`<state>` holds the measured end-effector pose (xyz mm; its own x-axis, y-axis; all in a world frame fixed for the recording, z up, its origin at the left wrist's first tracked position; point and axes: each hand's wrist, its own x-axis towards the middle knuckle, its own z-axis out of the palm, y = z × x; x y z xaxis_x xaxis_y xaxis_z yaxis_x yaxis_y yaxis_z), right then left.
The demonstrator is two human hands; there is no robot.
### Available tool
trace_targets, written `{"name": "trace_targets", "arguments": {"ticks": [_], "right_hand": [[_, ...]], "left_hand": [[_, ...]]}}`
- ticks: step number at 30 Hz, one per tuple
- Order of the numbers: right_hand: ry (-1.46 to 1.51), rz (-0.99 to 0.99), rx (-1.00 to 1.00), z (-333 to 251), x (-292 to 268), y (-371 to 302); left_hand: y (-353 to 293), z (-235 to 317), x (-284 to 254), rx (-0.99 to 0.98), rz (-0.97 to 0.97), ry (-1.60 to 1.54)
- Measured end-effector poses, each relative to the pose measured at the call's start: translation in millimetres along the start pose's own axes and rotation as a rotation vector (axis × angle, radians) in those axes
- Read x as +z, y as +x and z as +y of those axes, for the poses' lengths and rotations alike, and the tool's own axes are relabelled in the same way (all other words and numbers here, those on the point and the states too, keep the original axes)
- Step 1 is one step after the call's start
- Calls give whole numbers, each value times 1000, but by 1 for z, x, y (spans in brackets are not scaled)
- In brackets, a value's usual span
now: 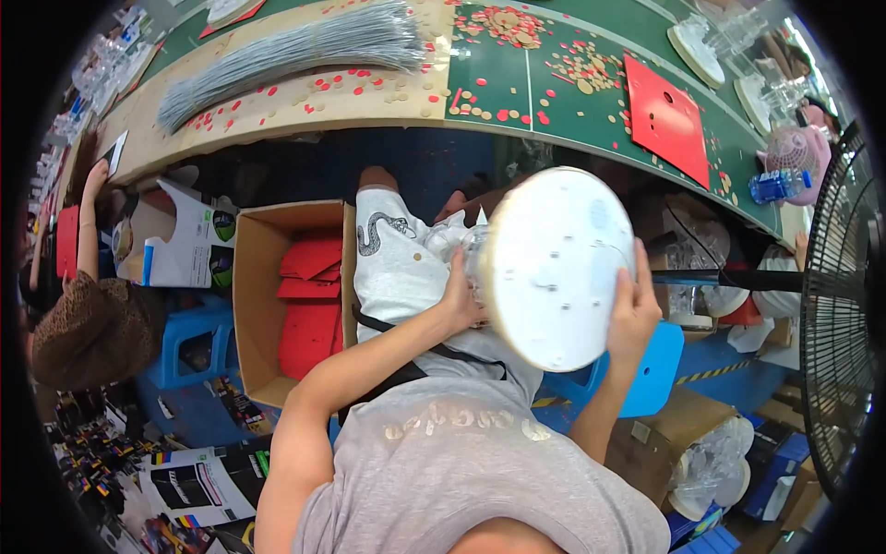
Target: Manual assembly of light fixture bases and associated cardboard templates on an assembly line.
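Note:
In front of my body I hold a large round white disc [558, 268] tilted up on its side. Its flat face shows several small dark holes and a pale printed patch, and its edge is cream-coloured. A clear plastic part [475, 268] sticks out behind it on the left, mostly hidden by the disc. My left hand [459, 294] is closed round that clear part. With fingers bent over the face and rim, my right hand [634, 314] grips the disc's right edge.
The green worktable [572, 125] ahead bears a bundle of grey wires [295, 51], red and tan discs, and a red sheet [666, 120]. A cardboard box [254, 305] of red sheets stands left; a black fan [835, 305] stands right. Another person [97, 319] sits far left.

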<state>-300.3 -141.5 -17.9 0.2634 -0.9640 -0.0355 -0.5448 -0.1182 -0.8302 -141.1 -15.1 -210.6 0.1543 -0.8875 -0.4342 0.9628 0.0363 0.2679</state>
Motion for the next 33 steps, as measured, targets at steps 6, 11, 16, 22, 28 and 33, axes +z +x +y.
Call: {"name": "trace_targets", "arguments": {"ticks": [6, 11, 16, 22, 28, 33], "right_hand": [[-76, -112, -373, -30, 44, -15], [-141, -142, -531, -56, 60, -17], [-53, -246, -545, -72, 45, -33], [-60, -355, -653, -80, 35, -59], [-10, -488, -769, -58, 55, -74], [34, -466, -864, -48, 72, -76]], "left_hand": [[-81, 35, 33, 344, 305, 190], [-132, 71, 110, 1505, 604, 1202], [-134, 105, 132, 1033, 520, 2103], [-129, 124, 124, 1149, 314, 2016], [-125, 153, 112, 1231, 140, 2013], [-122, 134, 108, 1690, 523, 1688]]}}
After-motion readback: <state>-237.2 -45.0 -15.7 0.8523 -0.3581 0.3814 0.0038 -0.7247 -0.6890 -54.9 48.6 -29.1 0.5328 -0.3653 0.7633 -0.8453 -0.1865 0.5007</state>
